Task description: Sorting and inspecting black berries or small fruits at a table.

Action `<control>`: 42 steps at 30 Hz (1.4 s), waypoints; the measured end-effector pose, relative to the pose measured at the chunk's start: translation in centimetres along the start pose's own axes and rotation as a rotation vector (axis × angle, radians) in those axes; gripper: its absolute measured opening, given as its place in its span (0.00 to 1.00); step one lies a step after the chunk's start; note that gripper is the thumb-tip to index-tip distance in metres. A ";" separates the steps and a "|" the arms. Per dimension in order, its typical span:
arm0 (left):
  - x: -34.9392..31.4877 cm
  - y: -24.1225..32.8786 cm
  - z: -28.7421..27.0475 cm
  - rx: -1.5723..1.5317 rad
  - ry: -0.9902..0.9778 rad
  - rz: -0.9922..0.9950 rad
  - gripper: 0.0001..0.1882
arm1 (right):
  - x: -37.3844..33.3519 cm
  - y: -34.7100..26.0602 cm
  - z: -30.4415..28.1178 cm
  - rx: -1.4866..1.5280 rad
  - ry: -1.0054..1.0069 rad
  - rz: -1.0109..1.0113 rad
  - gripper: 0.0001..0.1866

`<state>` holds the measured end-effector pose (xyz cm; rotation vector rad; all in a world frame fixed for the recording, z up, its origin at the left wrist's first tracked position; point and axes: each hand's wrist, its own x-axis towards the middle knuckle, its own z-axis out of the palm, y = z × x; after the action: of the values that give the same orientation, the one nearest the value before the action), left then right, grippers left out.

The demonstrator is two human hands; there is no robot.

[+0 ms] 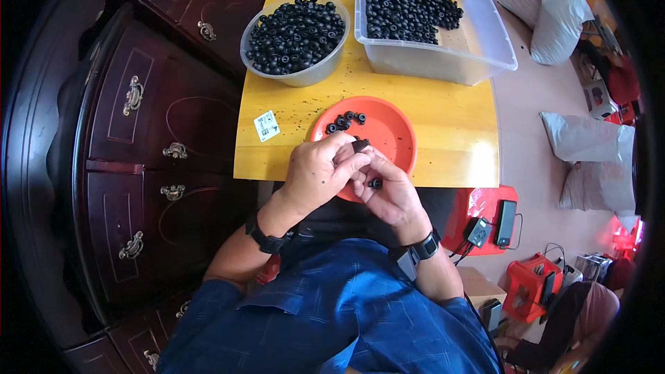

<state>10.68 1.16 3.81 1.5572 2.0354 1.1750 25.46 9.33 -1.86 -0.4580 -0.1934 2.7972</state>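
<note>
Above the near part of a shallow orange-red bowl [398, 121], my two hands come together. The fingertips of my left hand [310, 170] pinch a small dark piece [359, 145], which my right fingertips also touch; its exact kind is partly hidden by the fingers. Curled below it, my right hand [393, 194] also keeps a small round black cap with a hole [375, 183] against its fingers. Several similar black caps [341, 122] lie at the far left inside the bowl.
On the yellow table [450, 135], a round clear tub [298, 77] and a rectangular clear bin [443, 62] hold many black caps. A white label [267, 126] lies left of the bowl. Dark wooden cabinets [152, 111] stand left; a red stool [478, 201] with electronics stands right.
</note>
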 end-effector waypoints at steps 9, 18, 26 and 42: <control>-1.0 -1.1 0.1 -0.341 -0.104 -0.067 0.10 | 0.3 0.1 0.3 -0.065 0.077 -0.089 0.10; -1.1 -0.8 0.7 -0.412 -0.123 -0.060 0.15 | 0.1 0.1 0.1 -0.326 -0.003 -0.138 0.14; -0.9 0.6 0.9 -0.160 0.052 0.165 0.12 | -0.3 -0.4 0.5 -0.226 -0.017 -0.116 0.13; -0.3 -0.4 -1.4 -0.053 -0.183 0.021 0.16 | 0.1 -0.6 -0.4 -0.382 -0.063 -0.268 0.10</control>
<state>9.54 0.25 4.30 1.6015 1.8601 1.0433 25.66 9.96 -2.17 -0.3939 -0.7527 2.5120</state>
